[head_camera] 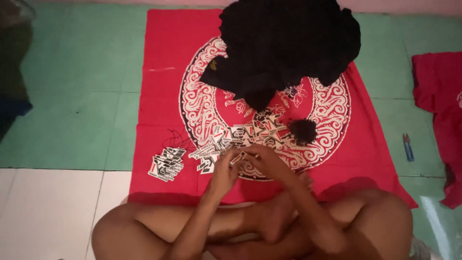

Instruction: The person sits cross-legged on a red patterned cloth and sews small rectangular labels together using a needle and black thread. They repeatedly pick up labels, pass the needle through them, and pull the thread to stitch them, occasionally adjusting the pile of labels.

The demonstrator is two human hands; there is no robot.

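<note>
I sit cross-legged at the near edge of a red cloth [159,72] with a white round pattern. My left hand [223,171] and my right hand [263,161] meet over the cloth and together hold one small black-and-white tag [238,157]. Just beyond my hands lies a loose scatter of the same tags [240,135]. A neater stack of tags [166,164] sits to the left, with thin black strings [175,139] lying by it. A bundle of black strings [302,130] rests to the right of the scatter.
A heap of black clothing [288,43] covers the far part of the cloth. Another red garment [440,101] lies at the right on the green floor, with small blue-handled snips [408,147] beside it. White tiles [48,212] lie at the near left.
</note>
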